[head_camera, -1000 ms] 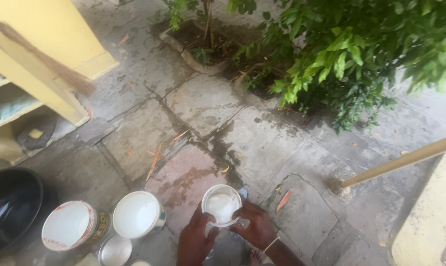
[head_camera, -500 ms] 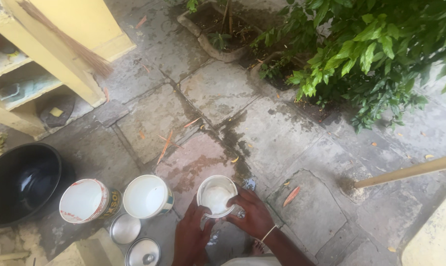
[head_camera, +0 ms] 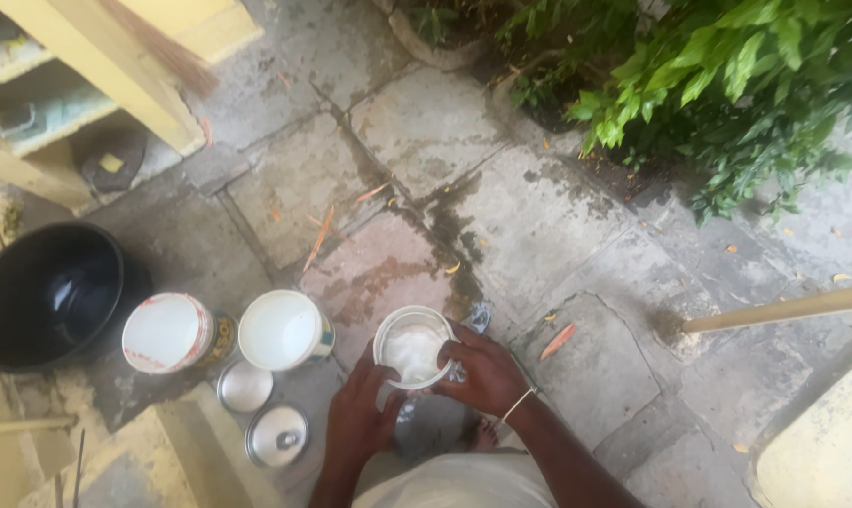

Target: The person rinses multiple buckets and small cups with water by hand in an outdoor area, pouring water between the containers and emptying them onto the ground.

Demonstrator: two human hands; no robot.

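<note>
View shifted; steel lid [head_camera: 277, 436] now fully visible. Left hand [head_camera: 362, 414], right hand [head_camera: 482, 374] flank white cup [head_camera: 412, 346], fingers curled gripping it, mouth up.

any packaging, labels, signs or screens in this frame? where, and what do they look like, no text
Labelled tub: on the paving left of both hands, round, white inside, red-smeared rim, dark wall with yellow print.
Second tub: just right of it, round, white, teal and yellow label band on the wall.
Small white container: held between left hand and right hand, round, no label visible.
Signs or screens: none.
</note>
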